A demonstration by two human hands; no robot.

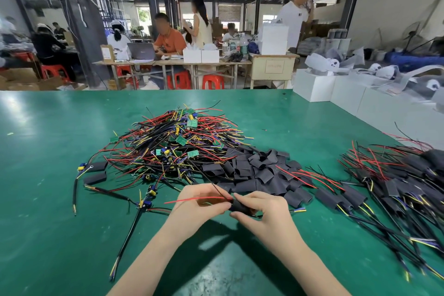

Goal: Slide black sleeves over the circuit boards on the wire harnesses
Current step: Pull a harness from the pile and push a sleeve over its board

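Above the green table [48, 223], my left hand [204, 202] and my right hand [262, 211] hold one wire harness between them. A black sleeve [239, 206] sits on the harness between my fingertips, and the circuit board is hidden inside it or behind my fingers. A red wire [192, 199] sticks out to the left and a black wire runs up past my left hand. Coloured wire ends [299, 210] poke out to the right. Beyond my hands lies a heap of unsleeved harnesses [177, 142] with green boards, and next to it a pile of loose black sleeves [254, 170].
Sleeved harnesses [396, 182] are stacked at the right of the table. A few harnesses [139, 199] lie loose at the left. White boxes [336, 94] stand at the far right edge. People sit and stand at tables in the background.
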